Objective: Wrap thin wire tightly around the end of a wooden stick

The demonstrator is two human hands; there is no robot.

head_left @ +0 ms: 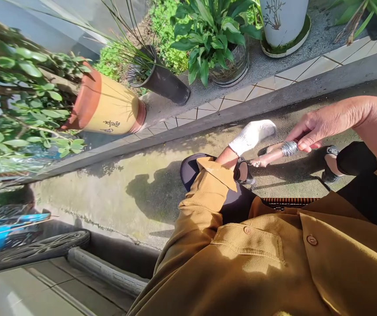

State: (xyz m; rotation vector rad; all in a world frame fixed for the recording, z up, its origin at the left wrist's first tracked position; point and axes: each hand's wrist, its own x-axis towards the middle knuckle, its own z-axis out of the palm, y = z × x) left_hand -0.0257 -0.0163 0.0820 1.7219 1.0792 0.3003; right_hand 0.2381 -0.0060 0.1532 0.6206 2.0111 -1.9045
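Observation:
My left hand [253, 135] wears a white knit glove. It is closed, fingers curled away from me, and whatever may be inside it is hidden. My bare right hand [317, 129] grips the end of a short brown stick [270, 156] with thumb and fingers. Silver wire [289, 149] is wound in many turns round the stick, right by my fingertips. The stick's other end looks frayed and lies just below my gloved hand, apart from it as far as I can see.
Below are my dark shoes [331, 164] and the edge of a striped woven seat [287, 201]. A tiled ledge [256, 91] bears a yellow pot [112, 105], a dark pot [168, 81], a clear pot [233, 70] and a white pot [282, 24]. A wheel [37, 252] stands at lower left.

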